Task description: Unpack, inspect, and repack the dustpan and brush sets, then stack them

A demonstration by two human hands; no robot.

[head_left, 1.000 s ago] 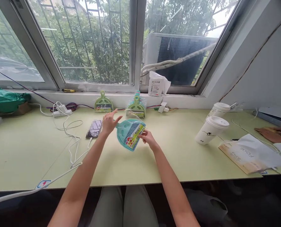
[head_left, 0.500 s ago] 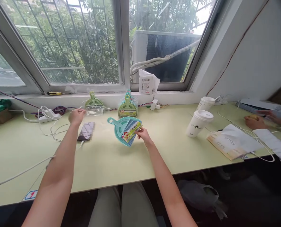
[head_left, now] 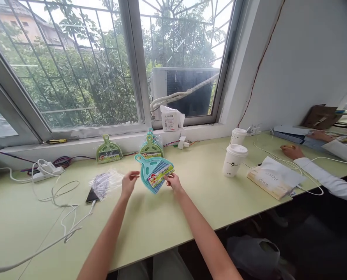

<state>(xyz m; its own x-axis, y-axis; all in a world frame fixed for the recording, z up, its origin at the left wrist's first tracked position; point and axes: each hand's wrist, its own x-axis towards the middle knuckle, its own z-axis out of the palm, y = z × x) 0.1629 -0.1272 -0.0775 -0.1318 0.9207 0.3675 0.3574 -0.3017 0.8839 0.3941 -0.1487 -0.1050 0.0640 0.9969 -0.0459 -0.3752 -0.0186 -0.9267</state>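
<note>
A teal dustpan with a blue-bristled brush and a printed label (head_left: 154, 171) is held above the table by my right hand (head_left: 173, 182), which pinches its lower right edge. Just left of the dustpan is my left hand (head_left: 130, 182), fingers curled towards its edge; whether they touch it is unclear. Clear plastic wrap (head_left: 107, 183) lies over a dark phone (head_left: 91, 195). Behind, by the sill, a green dustpan set (head_left: 109, 151) leans at the left, and a stack of dustpans (head_left: 151, 146) stands right behind the held one.
Two white lidded cups (head_left: 234, 160) stand at the right, near a tissue pack (head_left: 274, 177). White cables and a power strip (head_left: 47, 171) lie at the left. A box (head_left: 171, 119) sits on the sill. Another person's hands and sleeves (head_left: 325, 175) are at the far right.
My left hand has moved right, from the plastic wrap to beside the dustpan. The wrap now lies over the phone. The camera view has shifted, and the right hand still holds the dustpan.
</note>
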